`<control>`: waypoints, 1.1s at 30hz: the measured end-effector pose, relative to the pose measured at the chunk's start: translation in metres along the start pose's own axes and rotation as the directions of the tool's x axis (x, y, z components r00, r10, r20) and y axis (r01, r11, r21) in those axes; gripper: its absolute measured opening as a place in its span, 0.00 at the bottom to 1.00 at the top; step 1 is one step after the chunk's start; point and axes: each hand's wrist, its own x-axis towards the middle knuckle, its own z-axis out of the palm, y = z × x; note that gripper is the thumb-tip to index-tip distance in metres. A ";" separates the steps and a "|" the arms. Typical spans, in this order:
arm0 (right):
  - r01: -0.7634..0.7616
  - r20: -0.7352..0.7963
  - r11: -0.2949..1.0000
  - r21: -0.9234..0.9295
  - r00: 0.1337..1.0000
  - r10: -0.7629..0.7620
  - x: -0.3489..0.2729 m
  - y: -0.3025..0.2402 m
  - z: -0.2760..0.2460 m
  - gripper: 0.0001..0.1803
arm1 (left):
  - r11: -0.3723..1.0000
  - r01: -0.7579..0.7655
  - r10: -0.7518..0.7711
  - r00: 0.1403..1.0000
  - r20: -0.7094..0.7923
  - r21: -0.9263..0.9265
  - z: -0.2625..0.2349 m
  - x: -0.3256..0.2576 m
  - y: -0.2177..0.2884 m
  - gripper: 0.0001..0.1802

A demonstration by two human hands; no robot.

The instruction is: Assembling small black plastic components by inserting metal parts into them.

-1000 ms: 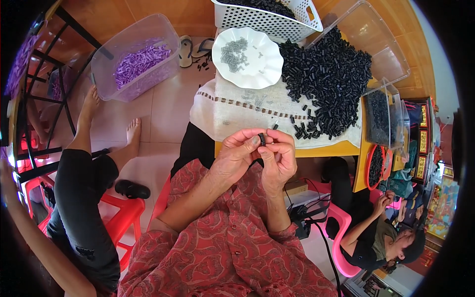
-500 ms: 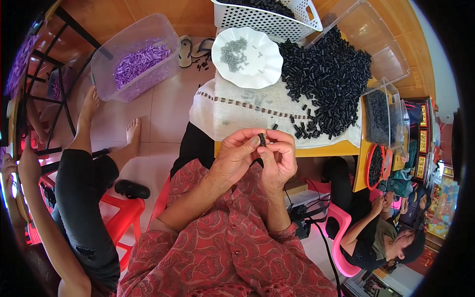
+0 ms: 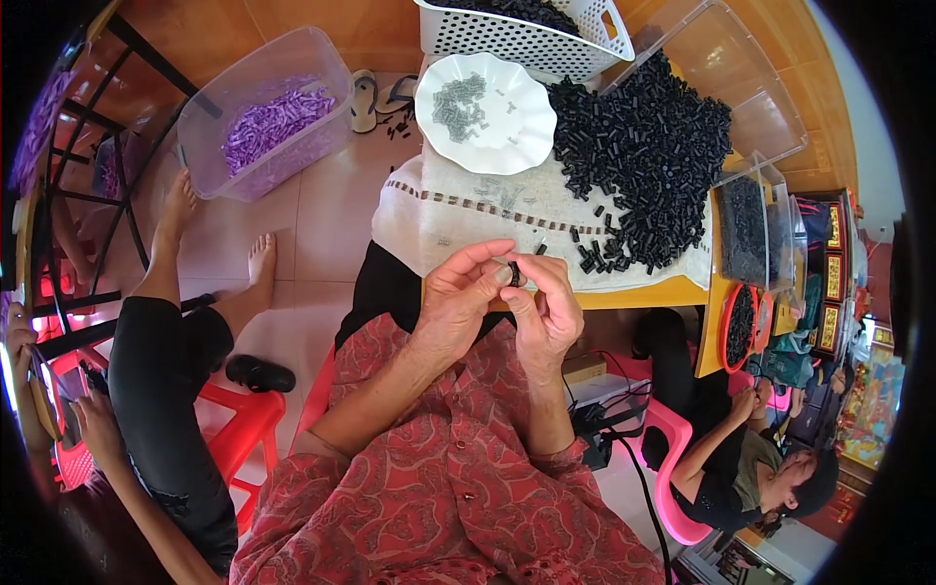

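Observation:
A small black ribbed cylindrical piece [image 3: 515,274] is held between my two hands, just in front of the table edge. My left hand [image 3: 460,294] pinches it with thumb and index finger from the left. From the other side, the thumb and forefinger of my right hand [image 3: 547,310] close on it. My fingers cover most of the piece. Beyond them, a big heap of similar black pieces [image 3: 643,146] lies on a white cloth [image 3: 458,239]. A white scalloped plate [image 3: 526,141] with small clear pieces [image 3: 460,107] stands on that cloth.
A white perforated basket [image 3: 517,49] of black pieces stands at the far side. Clear plastic boxes [image 3: 756,234] and a red basket [image 3: 738,329] are to the right. A clear tub [image 3: 283,58] of purple pieces sits on the left floor. People sit on both sides.
My fingers have shifted slightly around the black piece, and my left fingers have opened out a little. At the left, another person's arm has moved lower and toward their knee.

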 end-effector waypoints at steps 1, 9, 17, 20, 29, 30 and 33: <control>-0.053 -0.002 0.998 0.015 0.999 0.053 -0.001 -0.002 -0.001 0.17 | 0.999 -0.008 0.008 1.000 0.003 0.037 0.001 0.002 0.001 0.20; -0.105 -0.063 0.978 0.181 0.991 0.118 -0.002 0.004 -0.006 0.17 | 0.982 -0.043 -0.008 0.964 0.264 0.186 -0.005 0.006 0.015 0.28; -0.080 -0.058 0.971 0.223 0.994 0.095 -0.008 0.010 -0.006 0.16 | 0.945 -0.065 -0.026 0.962 0.270 0.319 -0.006 0.004 0.017 0.30; -0.080 -0.065 0.966 0.245 0.993 0.099 -0.007 0.007 -0.004 0.16 | 0.924 -0.068 -0.032 0.967 0.253 0.377 -0.005 0.003 0.019 0.26; -0.122 -0.076 0.951 0.284 0.986 0.150 -0.012 0.008 -0.006 0.13 | 0.886 -0.110 0.000 0.971 0.237 0.450 -0.003 0.000 0.020 0.23; -0.122 -0.078 0.951 0.283 0.986 0.150 -0.012 0.008 -0.005 0.13 | 0.886 -0.114 0.007 0.973 0.232 0.450 -0.003 0.000 0.020 0.22; -0.111 -0.079 0.951 0.289 0.987 0.139 -0.010 0.006 -0.004 0.13 | 0.870 -0.132 0.034 0.977 0.210 0.475 -0.001 0.001 0.017 0.23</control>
